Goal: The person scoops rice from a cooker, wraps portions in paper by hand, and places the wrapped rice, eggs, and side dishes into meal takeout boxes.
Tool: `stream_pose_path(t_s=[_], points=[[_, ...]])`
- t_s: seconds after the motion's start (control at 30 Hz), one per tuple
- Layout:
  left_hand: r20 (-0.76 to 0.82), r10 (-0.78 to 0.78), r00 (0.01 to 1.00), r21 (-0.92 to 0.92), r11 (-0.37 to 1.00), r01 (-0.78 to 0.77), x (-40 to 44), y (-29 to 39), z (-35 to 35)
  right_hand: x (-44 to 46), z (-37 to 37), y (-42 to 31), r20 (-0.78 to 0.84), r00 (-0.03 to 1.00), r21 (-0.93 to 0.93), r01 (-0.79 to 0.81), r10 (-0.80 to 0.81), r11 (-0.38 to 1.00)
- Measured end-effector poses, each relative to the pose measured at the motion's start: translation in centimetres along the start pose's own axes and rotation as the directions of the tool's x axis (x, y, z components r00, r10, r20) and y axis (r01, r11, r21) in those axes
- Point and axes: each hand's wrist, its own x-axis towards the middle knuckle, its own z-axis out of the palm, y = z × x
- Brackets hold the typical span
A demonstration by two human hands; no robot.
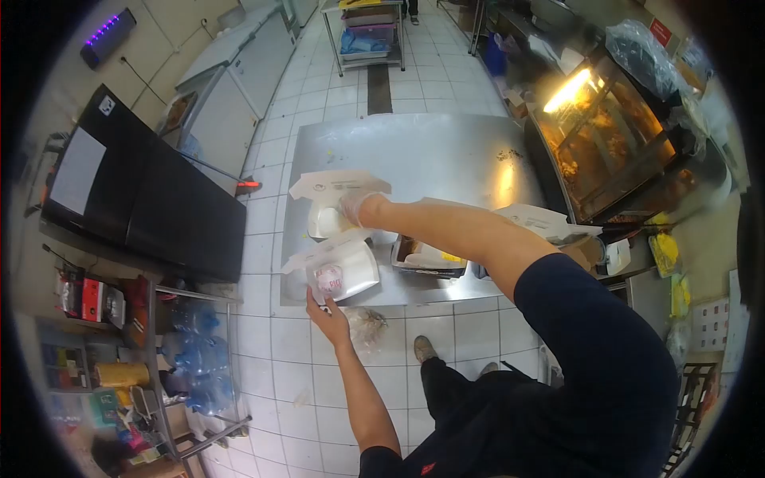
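My left hand (pixel 328 317) is at the near edge of a white open carton (pixel 360 269), its fingers against the carton's corner beside a small round packet with red print (pixel 330 280). My right hand (pixel 358 209), in a clear glove, reaches across to a second open carton (pixel 319 185) farther back. A white item (pixel 327 221) lies in that carton beside the hand. What the right fingers hold, if anything, is hidden. Right of the near carton, an open box (pixel 430 259) with dark and yellow contents sits partly beneath my right arm.
The cartons stand on a steel table (pixel 382 147). Another open carton (pixel 538 219) is at its right edge. A lit glass food cabinet (pixel 606 143) stands at the right, a black fridge (pixel 143 187) at the left. A wheeled rack (pixel 365 60) is at the back.
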Motion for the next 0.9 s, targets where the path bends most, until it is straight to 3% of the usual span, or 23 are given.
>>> stream_pose_path(t_s=[0.1,0.2,0.3,0.4,0.5,0.7,0.73,0.8,0.83,0.87,0.9], points=[[-0.009,0.025,1.000,-0.003,1.000,-0.025,-0.1,-0.4,0.2,-0.5,-1.3,0.3,0.026,0.999,-0.087,0.033,-0.031,0.996],[0.022,0.080,0.997,0.027,0.996,-0.081,0.1,-1.0,0.1,-2.3,-4.5,0.2,0.054,0.998,-0.078,-0.038,0.042,0.996],[0.060,0.054,0.997,-0.023,0.998,-0.053,0.2,0.2,-0.1,-0.1,-1.6,2.5,-0.074,0.953,0.377,-0.247,0.295,0.893],[0.082,0.041,0.996,-0.051,0.998,-0.036,1.0,-1.3,0.5,0.4,0.3,3.7,-0.245,0.917,0.451,-0.178,0.314,0.874],[0.116,0.027,0.993,-0.056,0.998,-0.021,1.1,-0.5,0.8,-0.6,-1.7,3.7,0.027,0.994,-0.063,0.105,-0.104,0.992],[0.185,-0.034,0.982,-0.127,0.990,0.058,1.3,0.5,0.4,-0.9,-3.7,2.5,0.056,0.988,-0.099,0.148,-0.143,0.984],[0.202,-0.043,0.978,-0.146,0.987,0.073,1.6,0.6,0.2,-0.4,-2.9,2.5,-0.053,0.993,0.025,0.104,-0.103,0.994],[0.157,0.159,0.975,-0.043,0.987,-0.154,2.7,-3.9,0.6,1.3,-0.1,3.7,-0.246,0.967,0.272,0.010,0.060,0.962],[0.145,0.200,0.969,0.031,0.978,-0.206,3.0,-4.9,0.5,0.9,1.5,3.9,-0.404,0.897,0.426,0.011,0.180,0.904],[0.155,0.298,0.942,0.062,0.949,-0.310,4.1,-10.6,1.1,0.6,3.1,4.4,-0.544,0.787,0.556,0.078,0.292,0.828],[0.134,0.288,0.948,0.100,0.948,-0.302,4.3,-11.5,1.0,-0.3,4.4,4.8,-0.504,0.684,0.803,0.147,0.527,0.578]])
